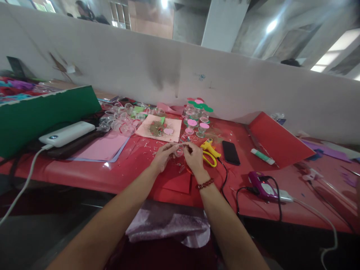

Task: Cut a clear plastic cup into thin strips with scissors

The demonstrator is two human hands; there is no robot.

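Close together over the red table, my left hand (164, 155) and my right hand (194, 154) both have their fingers closed on a small clear plastic cup (179, 151). Its lower end points down between them. A yellow glue gun (212, 147) lies just right of my right hand, with yellow-handled scissors (210, 160) beside it. Beyond my hands, several clear cups topped with pink paper discs (192, 123) and green paper discs (207, 108) stand in stacks. A pink sheet (176, 127) carries dark glue stains and a loose pink disc (168, 131).
Loose clear cups (120, 120) pile up at the left, near pink paper sheets (98, 148) and a white power bank (67, 134). At right lie a black phone (231, 152), a glue stick (262, 156), a purple power strip (263, 186) with cords, and a red board (281, 140).
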